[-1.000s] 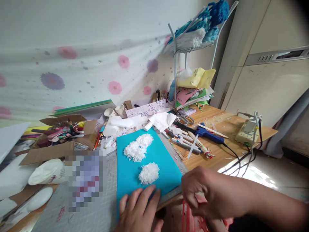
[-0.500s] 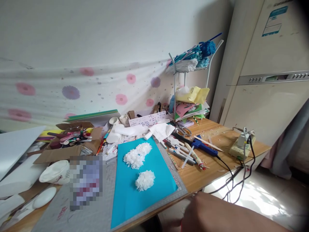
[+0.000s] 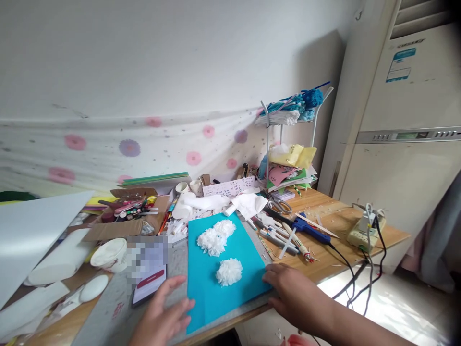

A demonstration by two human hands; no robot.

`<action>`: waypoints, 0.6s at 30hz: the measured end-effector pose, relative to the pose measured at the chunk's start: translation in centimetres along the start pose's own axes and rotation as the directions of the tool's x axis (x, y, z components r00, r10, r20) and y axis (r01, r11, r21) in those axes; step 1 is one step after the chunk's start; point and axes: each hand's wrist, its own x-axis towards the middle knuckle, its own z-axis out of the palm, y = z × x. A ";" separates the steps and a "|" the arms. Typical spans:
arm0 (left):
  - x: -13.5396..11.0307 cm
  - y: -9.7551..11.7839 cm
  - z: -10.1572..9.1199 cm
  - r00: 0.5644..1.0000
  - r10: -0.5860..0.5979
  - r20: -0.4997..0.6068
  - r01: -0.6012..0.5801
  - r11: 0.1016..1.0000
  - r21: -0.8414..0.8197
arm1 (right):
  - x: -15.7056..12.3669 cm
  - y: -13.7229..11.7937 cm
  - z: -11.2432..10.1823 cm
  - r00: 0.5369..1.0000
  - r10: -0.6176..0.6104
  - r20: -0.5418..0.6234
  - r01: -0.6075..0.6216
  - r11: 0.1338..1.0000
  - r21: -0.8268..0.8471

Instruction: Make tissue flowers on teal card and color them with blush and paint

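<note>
A turquoise sheet lies on a grey cutting mat at the table's near edge. Three white tissue pompoms sit on it: two joined ones at the far end and a single one nearer me. My left hand rests open on the mat, fingers spread, fingertips at the sheet's left edge. My right hand lies flat with fingers stretched onto the sheet's near right corner. Neither hand holds anything.
A phone lies on the mat beside my left hand. A blue glue gun, pens, scissors and a power strip with cables are on the right. Cardboard box, cups and paper rolls crowd the left; a wire rack stands behind.
The camera has tilted up. Both hands dropped out of view below the table edge half a second ago and now rest back on the mat and sheet, empty.
</note>
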 end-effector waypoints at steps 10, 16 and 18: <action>0.9 0.4 1.4 0.991 0.110 0.081 -0.118 0.987 0.106 | 0.2 -0.4 -0.1 1.000 0.018 0.009 -0.018 1.000 -0.021; 2.7 1.2 1.8 0.997 0.080 0.000 -0.080 0.995 0.068 | 1.6 0.0 0.0 0.996 0.068 0.056 -0.070 0.997 0.033; 3.4 1.7 2.0 0.999 0.035 0.037 -0.038 0.997 0.068 | 2.2 -0.1 -0.1 0.992 0.107 0.072 -0.110 0.993 0.046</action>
